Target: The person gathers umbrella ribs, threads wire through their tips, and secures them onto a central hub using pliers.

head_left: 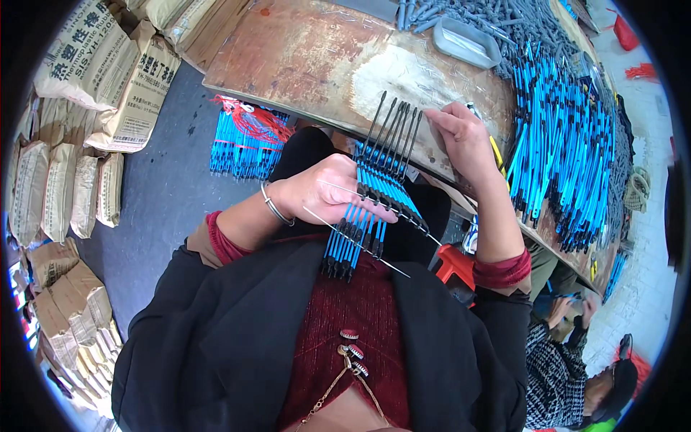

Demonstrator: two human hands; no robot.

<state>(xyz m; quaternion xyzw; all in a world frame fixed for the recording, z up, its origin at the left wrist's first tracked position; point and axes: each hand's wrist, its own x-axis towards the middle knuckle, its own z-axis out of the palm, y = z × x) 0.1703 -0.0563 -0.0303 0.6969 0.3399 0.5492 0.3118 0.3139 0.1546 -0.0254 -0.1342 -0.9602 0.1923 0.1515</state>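
**Row of blue rods (383,189) looks part-assembled, loose pile (558,129) left**

I've L hand (327,191) wrapped round the row, near the workbench (302,54) edge, thin metal wires (392,266) crossing it. R hand's (464,140) fingers are bent by the black tips (392,126); can't tell if they pinch one. My read: this row's well along, prob. unfinished; blue bundle (227,147) off to L maybe done; loose pile mostly TBD.
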